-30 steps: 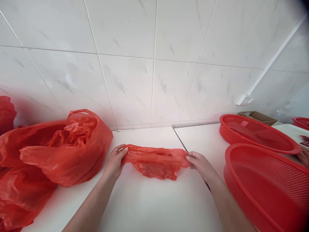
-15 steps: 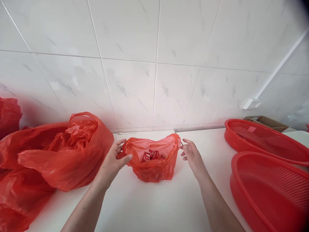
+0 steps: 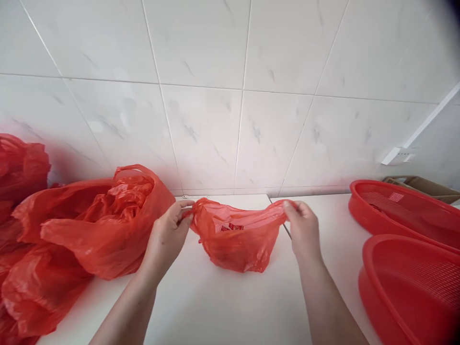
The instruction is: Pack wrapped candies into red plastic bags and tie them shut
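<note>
Small red bag (image 3: 240,251) over the white table (image 3: 230,309), its mouth now stretched wider sideways
Nearer red basket (image 3: 369,298) to the bag's right; left hand (image 3: 168,235) pinching the bag's left rim; right hand (image 3: 304,230), clear of it half a second ago, now pinching the right rim, likely steadying both ends; red packets (image 3: 235,228) inside the bag, less exposed than before; tiled wall (image 3: 201,136) behind it

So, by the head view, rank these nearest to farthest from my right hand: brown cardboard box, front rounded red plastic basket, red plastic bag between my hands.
1. Red plastic bag: your right hand grips its rim.
2. Front rounded red plastic basket: lower right.
3. Brown cardboard box: back right.
</note>
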Motion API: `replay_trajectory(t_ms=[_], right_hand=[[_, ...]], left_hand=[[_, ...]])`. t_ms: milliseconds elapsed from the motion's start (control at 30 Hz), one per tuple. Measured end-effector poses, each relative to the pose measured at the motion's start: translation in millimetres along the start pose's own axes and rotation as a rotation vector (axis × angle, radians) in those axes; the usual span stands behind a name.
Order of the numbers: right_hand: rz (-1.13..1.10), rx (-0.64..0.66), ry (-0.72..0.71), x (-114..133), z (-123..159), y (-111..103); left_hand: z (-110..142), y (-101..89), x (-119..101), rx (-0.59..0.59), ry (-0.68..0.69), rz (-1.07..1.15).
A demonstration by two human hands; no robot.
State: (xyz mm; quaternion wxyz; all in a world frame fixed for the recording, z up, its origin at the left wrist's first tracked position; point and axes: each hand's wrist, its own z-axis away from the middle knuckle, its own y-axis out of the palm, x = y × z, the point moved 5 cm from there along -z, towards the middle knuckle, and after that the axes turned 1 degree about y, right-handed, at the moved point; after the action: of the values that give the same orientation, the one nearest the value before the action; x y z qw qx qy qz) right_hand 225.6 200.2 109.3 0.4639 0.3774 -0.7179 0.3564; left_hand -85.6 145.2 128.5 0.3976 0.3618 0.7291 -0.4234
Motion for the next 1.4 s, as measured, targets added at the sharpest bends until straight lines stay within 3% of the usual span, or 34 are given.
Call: replay_trajectory(t_ms=[67, 167, 267, 433, 533, 733, 800, 900, 967, 1033, 1100, 1200, 1300, 1400], right_hand=[[-0.234, -0.08, 0.006, 8.0, -6.2, -6.7], [-0.467, -0.078, 0.02, 11.7, -8.4, -6.0], [-0.653, 0.084, 0.114, 7.5, -4.7, 8.9], [-0.858, 0.347, 0.304, 16.5, 17.6, 36.9], [-0.777, 0.537, 0.333, 34.6, 41.9, 49.8], [-0.331, 0.892, 0.208, 55.0, 84.6, 69.7], [-0.275, 0.933, 0.175, 52.5, 87.6, 74.7], [-0.24, 0.826, 0.192, 42.5, 80.9, 75.6], [-0.26, 0.78, 0.219, 37.6, 77.3, 75.3], [-0.297, 0.788, 0.24, 35.6, 75.9, 75.7], [-0.316, 0.837, 0.237, 35.2, 75.1, 76.3], [-0.319, 0.949, 0.194, 33.4, 71.9, 75.7], [-0.388, 1.096, 0.18, 28.9, 68.8, 72.7], [-0.404, 1.188, 0.139, 26.5, 67.1, 68.2]], left_hand=[[-5.3, -9.4, -9.7, -0.167, 0.08, -0.04], [-6.0, -12.1, -17.3, -0.26, 0.096, 0.048], [-0.6, -5.4, -21.5, -0.231, 0.066, 0.187], [12.9, 9.7, -31.7, -0.033, 0.015, 0.383], [21.8, 16.8, -37.1, 0.072, 0.021, 0.386], [36.1, 38.9, -46.1, 0.375, 0.087, 0.4], [37.1, 40.0, -48.0, 0.356, 0.138, 0.338], [36.1, 34.0, -51.8, 0.188, 0.263, 0.113], [37.1, 37.8, -54.1, 0.228, 0.33, -0.008], [38.7, 47.3, -52.8, 0.361, 0.36, -0.086], [38.5, 55.2, -48.2, 0.425, 0.374, -0.154], [32.5, 60.3, -37.5, 0.365, 0.353, -0.195], [25.9, 59.7, -27.4, 0.266, 0.287, -0.116], [24.3, 63.0, -19.0, 0.316, 0.173, 0.053]])
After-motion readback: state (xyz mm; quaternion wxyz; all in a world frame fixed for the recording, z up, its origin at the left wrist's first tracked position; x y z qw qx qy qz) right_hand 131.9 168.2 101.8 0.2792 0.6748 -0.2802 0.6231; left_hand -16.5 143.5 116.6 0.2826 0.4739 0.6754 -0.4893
